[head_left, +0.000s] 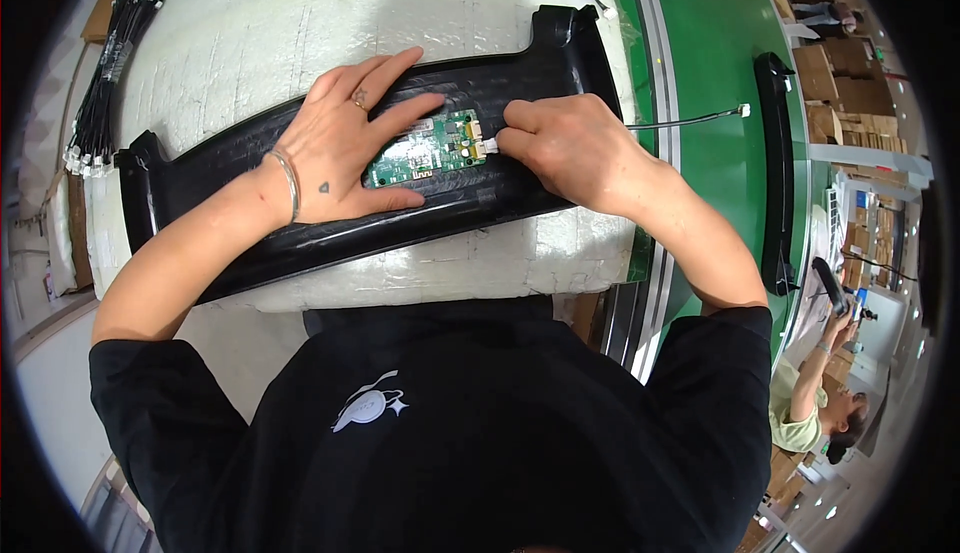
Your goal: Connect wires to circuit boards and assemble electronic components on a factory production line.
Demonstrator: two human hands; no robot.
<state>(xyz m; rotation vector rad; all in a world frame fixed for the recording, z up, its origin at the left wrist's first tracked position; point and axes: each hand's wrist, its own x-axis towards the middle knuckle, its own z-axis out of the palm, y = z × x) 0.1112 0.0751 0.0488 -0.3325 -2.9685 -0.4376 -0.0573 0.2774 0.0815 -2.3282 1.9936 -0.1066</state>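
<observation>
Fingers of the right hand [565, 143] are pinching a small white connector [490, 145] against the right edge of a green circuit board [425, 151], which looks light, stiff and fragile, best gripped by its edges. Spread flat, the left hand [345, 143] is pressing the board onto the black plastic housing [500, 78].

The long black panel [300, 213] under my hands is glossy moulded plastic, and it rests on a white foam pad [250, 43] with a rough, grainy surface. The green circuit board [425, 150] looks matt, while my wrist bangle [288, 181] is polished metal.
</observation>
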